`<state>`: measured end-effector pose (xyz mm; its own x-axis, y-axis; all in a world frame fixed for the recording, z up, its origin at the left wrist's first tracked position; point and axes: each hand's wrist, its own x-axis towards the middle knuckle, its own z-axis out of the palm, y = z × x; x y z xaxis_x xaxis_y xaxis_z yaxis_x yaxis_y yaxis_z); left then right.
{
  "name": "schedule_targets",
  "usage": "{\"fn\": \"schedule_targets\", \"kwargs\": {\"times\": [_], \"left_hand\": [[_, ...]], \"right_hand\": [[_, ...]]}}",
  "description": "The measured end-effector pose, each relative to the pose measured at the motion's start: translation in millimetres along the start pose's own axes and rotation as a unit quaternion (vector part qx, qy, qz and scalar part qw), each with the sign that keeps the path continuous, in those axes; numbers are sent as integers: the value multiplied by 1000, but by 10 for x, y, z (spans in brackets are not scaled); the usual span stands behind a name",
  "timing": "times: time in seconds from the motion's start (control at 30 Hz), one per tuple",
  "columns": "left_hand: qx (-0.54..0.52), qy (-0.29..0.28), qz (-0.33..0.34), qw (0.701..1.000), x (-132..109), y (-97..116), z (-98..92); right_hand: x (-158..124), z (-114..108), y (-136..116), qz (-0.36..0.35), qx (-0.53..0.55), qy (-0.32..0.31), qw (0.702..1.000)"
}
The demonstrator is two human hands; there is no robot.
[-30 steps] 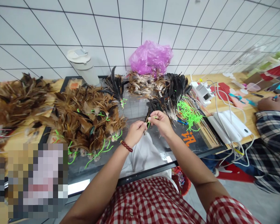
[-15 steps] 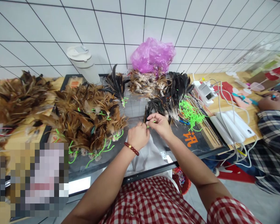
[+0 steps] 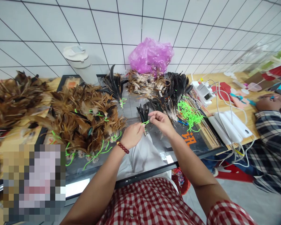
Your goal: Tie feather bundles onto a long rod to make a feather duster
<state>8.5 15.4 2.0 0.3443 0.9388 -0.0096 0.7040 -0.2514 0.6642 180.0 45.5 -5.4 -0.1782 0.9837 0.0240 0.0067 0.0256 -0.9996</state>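
Observation:
A small bundle of black feathers (image 3: pixel 142 112) stands between my two hands, tips away from me, with its pale stem ends just below. A bright green string (image 3: pixel 145 122) runs across its stems. My left hand (image 3: pixel 133 134), at the left of the bundle, pinches one side of the string. My right hand (image 3: pixel 162 123) is on the other side, thumb and fingers closed on the string. A larger tied bunch of black feathers (image 3: pixel 115 87) lies beyond my left hand. Loose dark feathers (image 3: pixel 156 106) lie just beyond my right hand.
Brown feather bunches (image 3: pixel 84 115) with green ties cover the left side. A green string pile (image 3: pixel 190 114) lies at right, near white chargers and cables (image 3: pixel 206 92). A pink plastic bag (image 3: pixel 151 56) and a white tumbler (image 3: pixel 81 65) stand by the wall. A co-worker's plaid sleeve (image 3: pixel 269 125) is at far right.
My hands have drawn apart, left hand to the left, with the green string now showing between them. The small black feather bundle is more in view. The camera has shifted slightly.

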Motion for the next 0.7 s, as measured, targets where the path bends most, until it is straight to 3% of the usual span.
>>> {"fn": "schedule_targets", "kwargs": {"times": [0.1, 0.23, 0.4, 0.53, 0.6, 0.7], "left_hand": [[-41, 12, -2, 999, 17, -31, -3], [-141, 19, -36, 989, 37, -55, 8], [-346, 12, -111, 931, 62, -104, 2], [-417, -17, -175, 892, 64, -129, -40], [-423, -21, -187, 886, 61, -135, -52], [-390, -19, -152, 908, 55, -139, -45]], "right_hand": [[-34, -12, -28, -67, -109, -69, 989], [-64, -3, -51, -129, -222, -65, 964], [-84, -10, -91, -159, -229, -90, 956], [-97, -25, -110, -149, -239, -132, 950], [-104, -31, -121, -141, -246, -150, 947], [-105, -29, -136, -146, -240, -144, 949]]}}
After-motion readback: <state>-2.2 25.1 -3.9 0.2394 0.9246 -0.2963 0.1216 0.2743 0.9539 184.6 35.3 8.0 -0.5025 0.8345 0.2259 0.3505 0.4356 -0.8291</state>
